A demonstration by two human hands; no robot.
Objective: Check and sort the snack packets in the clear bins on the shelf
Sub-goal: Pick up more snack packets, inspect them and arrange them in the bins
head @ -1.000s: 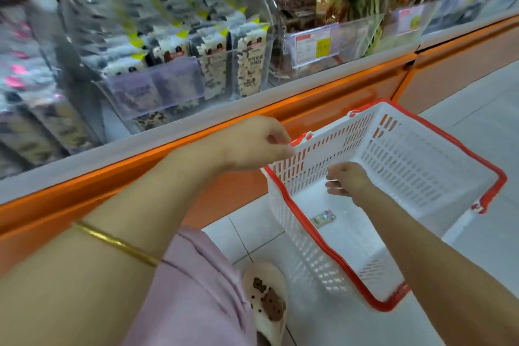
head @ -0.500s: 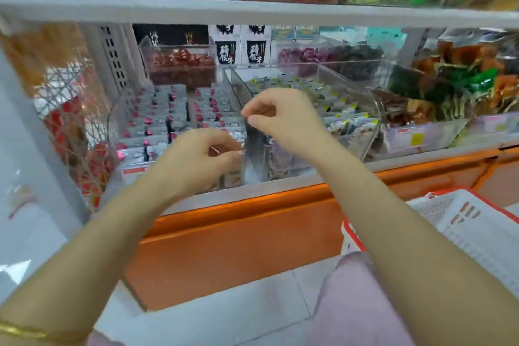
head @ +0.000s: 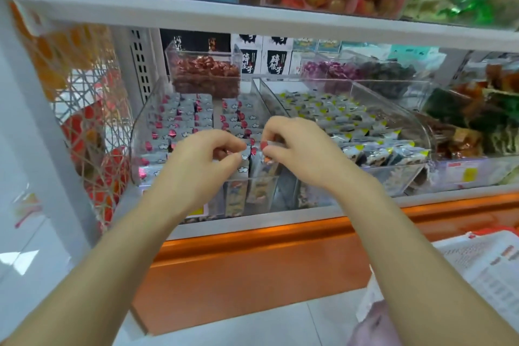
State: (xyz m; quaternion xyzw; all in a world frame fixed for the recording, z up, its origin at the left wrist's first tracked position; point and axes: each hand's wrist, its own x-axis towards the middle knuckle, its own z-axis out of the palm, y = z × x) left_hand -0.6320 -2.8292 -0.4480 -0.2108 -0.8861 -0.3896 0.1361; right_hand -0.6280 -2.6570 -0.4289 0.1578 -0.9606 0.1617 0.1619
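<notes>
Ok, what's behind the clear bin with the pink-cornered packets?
A smaller clear bin of reddish-brown wrapped snacks, with black-and-white boxes to its right. Its base is hidden behind the packet rows.

Left of the fingers, mesh bags of red and orange goods. Below the fingers runs an orange panel, with pale floor under it. Low and right of the fingers sits a white basket, red at its rim, beside pink cloth.
</notes>
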